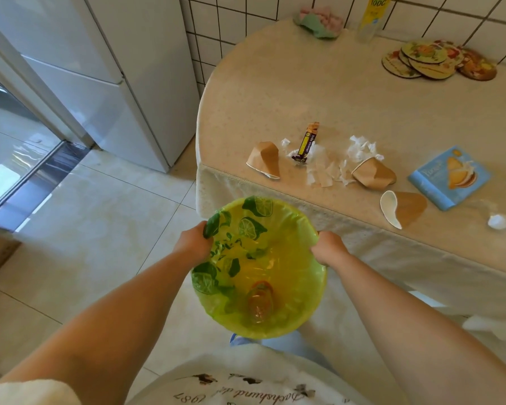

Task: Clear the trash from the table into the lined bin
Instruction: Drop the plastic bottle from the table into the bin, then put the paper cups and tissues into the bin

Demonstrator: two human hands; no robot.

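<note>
I hold a round bin lined with a yellow-green lime-print bag, just below the table's near edge. My left hand grips its left rim and my right hand grips its right rim. A clear plastic cup lies at the bin's bottom. On the table lie three crushed brown paper cups, torn white tissue scraps, a purple snack wrapper and a blue biscuit box.
The table has a cream cloth and stands against a tiled wall. At its back sit several round coasters, a yellow-labelled bottle and folded cloths. A fridge stands to the left, with tiled floor between.
</note>
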